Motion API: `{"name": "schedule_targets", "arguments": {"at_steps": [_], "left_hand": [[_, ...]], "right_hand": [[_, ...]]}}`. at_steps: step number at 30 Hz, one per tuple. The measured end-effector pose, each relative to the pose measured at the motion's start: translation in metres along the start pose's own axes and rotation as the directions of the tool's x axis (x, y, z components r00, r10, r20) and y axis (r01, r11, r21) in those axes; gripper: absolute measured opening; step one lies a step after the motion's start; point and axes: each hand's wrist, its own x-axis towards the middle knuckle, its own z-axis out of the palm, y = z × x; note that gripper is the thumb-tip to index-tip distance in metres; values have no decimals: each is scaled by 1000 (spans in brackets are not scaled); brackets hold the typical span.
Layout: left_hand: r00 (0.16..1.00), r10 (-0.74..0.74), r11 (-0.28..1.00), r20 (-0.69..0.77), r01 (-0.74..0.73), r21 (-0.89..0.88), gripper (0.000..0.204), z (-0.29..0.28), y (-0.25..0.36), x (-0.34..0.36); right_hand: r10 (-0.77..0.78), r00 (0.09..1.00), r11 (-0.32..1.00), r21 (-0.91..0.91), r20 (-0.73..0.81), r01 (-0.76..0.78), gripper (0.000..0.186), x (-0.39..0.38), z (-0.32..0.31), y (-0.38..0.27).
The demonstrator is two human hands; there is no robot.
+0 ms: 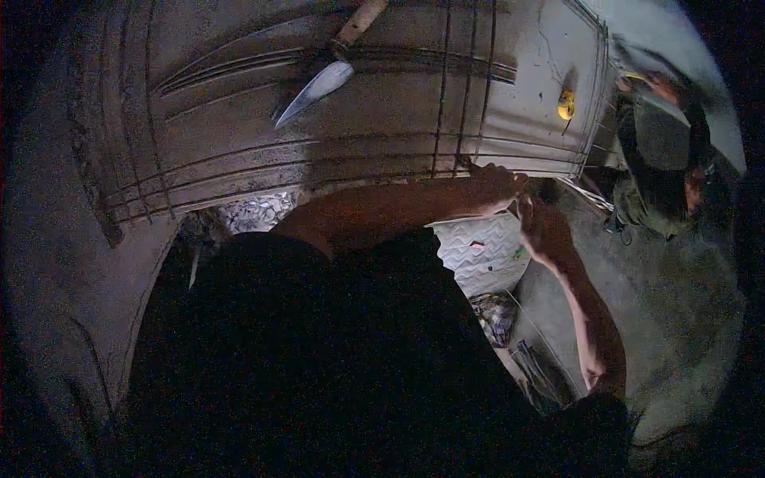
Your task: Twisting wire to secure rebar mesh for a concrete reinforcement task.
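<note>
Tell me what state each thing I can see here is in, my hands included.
Left hand: fingers curled, close by the right; grip unclear.
Right hand: fingers bent; contents, if any, unclear.
Pointed trowel: lying on the work surface, tip toward near left.
Thin rods: laid out, crossing one another.
Yellow tool: lying there, unheld.
Quilted white sheet: partly covered, small things on it.

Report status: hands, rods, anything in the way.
Left hand and right hand close together by near edge of work surface, grip unclear. Crossed rods lying on it. Pointed trowel, yellow tape measure there too, apart from both hands.
</note>
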Motion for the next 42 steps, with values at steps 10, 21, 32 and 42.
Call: {"name": "schedule_targets", "arguments": {"at_steps": [10, 21, 32, 42], "left_hand": [[941, -85, 991, 329, 114, -67, 69, -57, 18, 18], [965, -199, 977, 171, 209, -38, 42, -32, 17, 8], [916, -33, 998, 400, 9, 62, 65, -56, 21, 11], [876, 20, 1000, 483, -26, 5, 50, -25, 25, -13]], "right_hand": [[-51, 999, 998, 27, -2, 51, 16, 11, -5, 4], [274, 435, 286, 359, 858, -888, 39, 17, 2, 40], [183, 933, 749, 571, 310, -337, 31, -14, 19, 23], [-207, 648, -778, 278, 733, -563, 26, -64, 50, 2]]}}
